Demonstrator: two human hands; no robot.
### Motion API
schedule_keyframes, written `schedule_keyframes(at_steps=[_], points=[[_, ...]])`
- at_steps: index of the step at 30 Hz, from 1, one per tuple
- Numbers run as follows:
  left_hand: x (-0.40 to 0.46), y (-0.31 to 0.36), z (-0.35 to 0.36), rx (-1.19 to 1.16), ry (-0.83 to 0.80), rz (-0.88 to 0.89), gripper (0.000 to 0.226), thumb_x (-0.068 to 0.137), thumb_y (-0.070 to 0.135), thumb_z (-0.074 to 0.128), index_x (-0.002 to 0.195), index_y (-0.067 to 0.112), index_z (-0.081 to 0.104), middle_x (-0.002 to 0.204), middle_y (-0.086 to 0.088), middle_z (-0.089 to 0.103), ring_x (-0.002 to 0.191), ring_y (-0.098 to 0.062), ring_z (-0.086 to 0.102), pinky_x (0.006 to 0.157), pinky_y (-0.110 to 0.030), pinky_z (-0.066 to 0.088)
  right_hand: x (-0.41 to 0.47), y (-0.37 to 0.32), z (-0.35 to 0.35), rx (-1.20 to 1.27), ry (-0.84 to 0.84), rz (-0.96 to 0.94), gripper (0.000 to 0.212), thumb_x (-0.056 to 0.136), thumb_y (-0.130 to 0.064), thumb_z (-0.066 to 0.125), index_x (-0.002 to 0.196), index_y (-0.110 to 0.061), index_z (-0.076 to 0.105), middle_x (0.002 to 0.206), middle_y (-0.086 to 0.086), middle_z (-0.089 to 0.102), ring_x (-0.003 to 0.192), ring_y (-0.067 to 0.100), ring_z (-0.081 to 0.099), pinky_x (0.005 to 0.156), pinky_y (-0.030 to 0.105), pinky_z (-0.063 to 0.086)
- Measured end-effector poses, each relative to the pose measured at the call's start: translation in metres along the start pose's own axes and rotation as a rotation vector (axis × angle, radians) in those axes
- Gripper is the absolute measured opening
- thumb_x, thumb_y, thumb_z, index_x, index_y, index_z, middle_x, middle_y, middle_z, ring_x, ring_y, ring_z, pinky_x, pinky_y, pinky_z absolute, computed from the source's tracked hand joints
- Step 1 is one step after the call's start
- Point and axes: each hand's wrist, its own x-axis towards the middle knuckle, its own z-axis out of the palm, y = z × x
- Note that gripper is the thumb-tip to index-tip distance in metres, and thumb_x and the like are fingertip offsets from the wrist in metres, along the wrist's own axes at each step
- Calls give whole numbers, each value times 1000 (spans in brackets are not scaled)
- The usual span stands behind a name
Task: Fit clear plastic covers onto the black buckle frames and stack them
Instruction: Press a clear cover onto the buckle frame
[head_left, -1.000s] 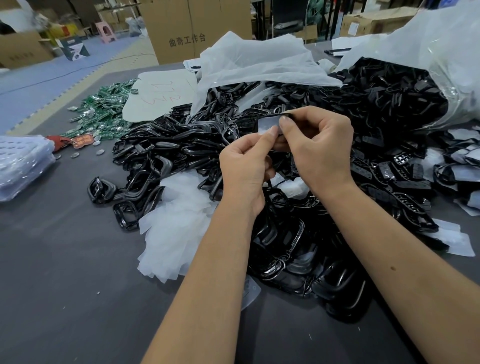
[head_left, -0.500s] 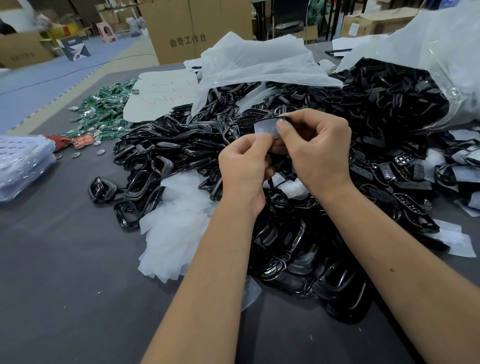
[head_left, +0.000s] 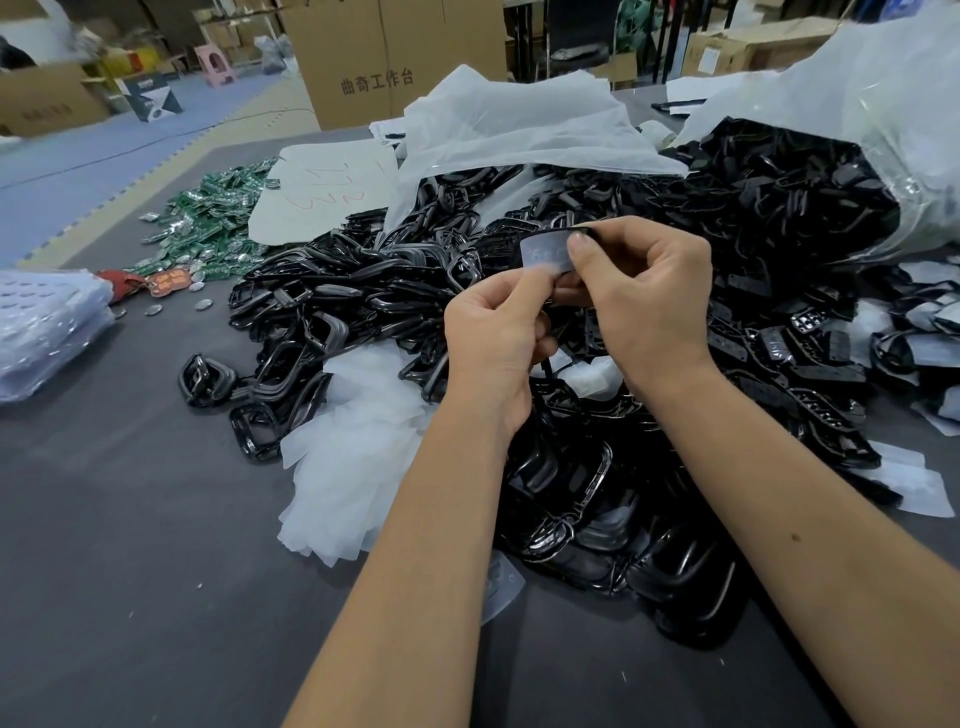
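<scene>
Pinching a small, frosted clear plastic cover (head_left: 545, 254) between thumb and forefinger, the right hand (head_left: 647, 301) is holding it against a thin black plastic buckle frame (head_left: 582, 232), whose edge is showing just above the fingertips. The left hand (head_left: 496, 338) is gripping the cover's lower edge from below, fingers curled. The cover is lying with its long axis roughly left to right, its flat face toward the camera, raised above the heap. Beneath both hands a glossy tangle of loose black rounded-rectangle buckle frames (head_left: 363, 306) is spreading over the dark grey felt-like bench (head_left: 130, 545). Crumpled translucent white plastic sheets (head_left: 353, 467) are lying at the heap's near left, and a clear plastic bag (head_left: 883, 104) of more black parts is sagging open at the far right.
</scene>
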Motion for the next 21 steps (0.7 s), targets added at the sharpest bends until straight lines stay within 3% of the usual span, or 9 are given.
schedule_keyframes(at_steps=[3,8,14,18,21], points=[[2,-1,-2,26,25,21,35,89,8,74,57,21,72,50,7,47,44,-7,37,40,-19,34,1,-1,-1,52,10,44,11,94,-9,72,85,-11,77,70,2,73,65,23,75,64,38,65],[1,-2,-7,179,12,125,19,96,9,66,79,8,74,50,5,46,42,-9,39,40,-22,37,5,-2,-4,149,42,144,14,96,-4,70,83,-6,74,62,0,69,61,18,71,63,31,63],[3,-6,-8,331,33,68,48,106,31,53,62,11,56,44,2,43,37,-12,37,40,-22,34,9,-4,-10,201,53,262,16,95,-3,70,80,-3,72,57,1,65,57,16,67,61,30,61],[2,-3,-7,178,112,23,24,106,10,47,95,9,68,77,-5,61,45,-7,49,43,-24,47,10,-5,-11,216,4,322,18,94,-2,71,76,-6,71,60,3,63,56,18,67,59,30,60],[2,1,-7,51,65,27,16,105,16,54,103,14,71,90,-11,65,49,-10,52,48,-26,53,8,-5,-11,197,-53,331,18,94,-2,70,77,-4,71,65,6,65,57,17,67,58,28,59]])
